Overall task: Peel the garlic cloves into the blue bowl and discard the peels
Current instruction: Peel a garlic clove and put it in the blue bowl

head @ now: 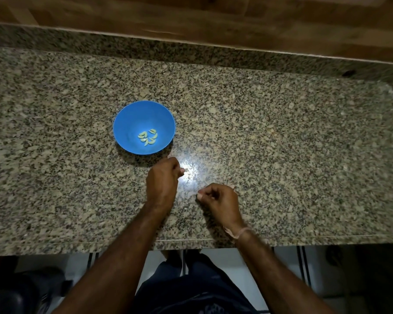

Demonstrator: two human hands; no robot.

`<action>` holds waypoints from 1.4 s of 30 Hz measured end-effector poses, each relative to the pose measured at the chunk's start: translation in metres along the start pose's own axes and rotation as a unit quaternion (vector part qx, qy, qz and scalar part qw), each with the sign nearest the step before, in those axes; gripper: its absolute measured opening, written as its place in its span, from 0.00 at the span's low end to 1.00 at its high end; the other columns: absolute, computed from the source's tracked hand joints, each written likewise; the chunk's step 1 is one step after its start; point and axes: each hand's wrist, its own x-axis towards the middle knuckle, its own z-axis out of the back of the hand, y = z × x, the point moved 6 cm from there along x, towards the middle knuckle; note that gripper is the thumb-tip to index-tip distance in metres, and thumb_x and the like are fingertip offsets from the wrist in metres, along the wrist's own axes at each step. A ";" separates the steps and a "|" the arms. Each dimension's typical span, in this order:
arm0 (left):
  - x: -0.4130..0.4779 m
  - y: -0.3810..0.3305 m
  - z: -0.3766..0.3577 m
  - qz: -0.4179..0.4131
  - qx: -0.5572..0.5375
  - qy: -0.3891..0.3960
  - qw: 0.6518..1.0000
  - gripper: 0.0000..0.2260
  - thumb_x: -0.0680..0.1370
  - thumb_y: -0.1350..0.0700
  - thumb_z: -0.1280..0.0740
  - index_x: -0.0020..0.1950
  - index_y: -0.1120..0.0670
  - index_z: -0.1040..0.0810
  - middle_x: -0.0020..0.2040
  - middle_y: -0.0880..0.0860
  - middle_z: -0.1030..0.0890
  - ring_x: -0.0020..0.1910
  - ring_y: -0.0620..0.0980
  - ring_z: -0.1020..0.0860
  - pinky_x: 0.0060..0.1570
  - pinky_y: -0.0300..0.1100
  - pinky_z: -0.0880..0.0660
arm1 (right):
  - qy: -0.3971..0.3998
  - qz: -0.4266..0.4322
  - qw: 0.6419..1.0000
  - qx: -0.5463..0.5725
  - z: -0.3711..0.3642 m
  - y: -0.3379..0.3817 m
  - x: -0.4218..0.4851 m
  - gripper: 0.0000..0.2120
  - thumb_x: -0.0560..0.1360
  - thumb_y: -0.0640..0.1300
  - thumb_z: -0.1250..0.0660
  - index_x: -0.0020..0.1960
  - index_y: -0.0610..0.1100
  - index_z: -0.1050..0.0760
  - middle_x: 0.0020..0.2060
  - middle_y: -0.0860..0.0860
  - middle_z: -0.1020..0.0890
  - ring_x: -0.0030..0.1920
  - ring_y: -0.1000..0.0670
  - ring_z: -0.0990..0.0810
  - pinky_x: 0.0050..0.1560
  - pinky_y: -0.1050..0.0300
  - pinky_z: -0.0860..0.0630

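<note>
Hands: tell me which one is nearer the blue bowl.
The left hand, close by the near rim of the bowl. The right hand, with the wrist band, lies farther off, toward the edge of the counter.

Bowl [132,118] on counter [281,132], just beyond left hand [162,182], slightly to its left. Cloves [148,138] in bowl. Small scrap [186,170] on counter just right of left hand. Right hand [218,200] right of left hand, apart, nearer counter's front edge.
</note>
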 end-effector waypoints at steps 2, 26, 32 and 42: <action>-0.001 0.005 -0.003 -0.011 0.023 0.000 1.000 0.08 0.79 0.59 0.28 0.40 0.55 0.22 0.39 0.49 0.22 0.39 0.48 0.21 0.36 0.41 0.35 | -0.001 -0.001 0.999 -0.042 -0.002 -0.002 -0.003 0.04 0.74 0.37 0.22 0.41 0.43 0.15 0.37 0.51 0.13 0.39 0.56 0.14 0.42 0.65 0.20; -0.084 0.034 -0.010 -0.002 0.090 -0.026 0.996 0.07 0.79 0.51 0.29 0.55 0.48 0.25 0.49 0.49 0.25 0.49 0.52 0.25 0.37 0.44 0.33 | -0.029 -0.053 0.982 -0.178 -0.004 0.005 0.008 0.09 0.72 0.43 0.20 0.35 0.49 0.17 0.30 0.59 0.17 0.30 0.67 0.21 0.32 0.76 0.30; -0.084 0.033 -0.011 -0.008 0.095 -0.031 0.995 0.08 0.79 0.51 0.28 0.55 0.48 0.25 0.50 0.49 0.26 0.49 0.53 0.25 0.38 0.46 0.31 | -0.048 -0.048 0.981 -0.184 -0.004 0.008 0.006 0.10 0.72 0.43 0.20 0.34 0.49 0.17 0.30 0.59 0.17 0.30 0.66 0.20 0.32 0.74 0.29; -0.082 0.029 -0.014 0.078 -0.081 -0.002 0.994 0.05 0.79 0.53 0.29 0.53 0.45 0.21 0.47 0.43 0.22 0.46 0.46 0.22 0.39 0.43 0.27 | 0.038 -0.100 0.993 0.050 0.000 -0.004 0.003 0.06 0.75 0.37 0.23 0.43 0.36 0.19 0.35 0.44 0.14 0.33 0.47 0.17 0.37 0.56 0.18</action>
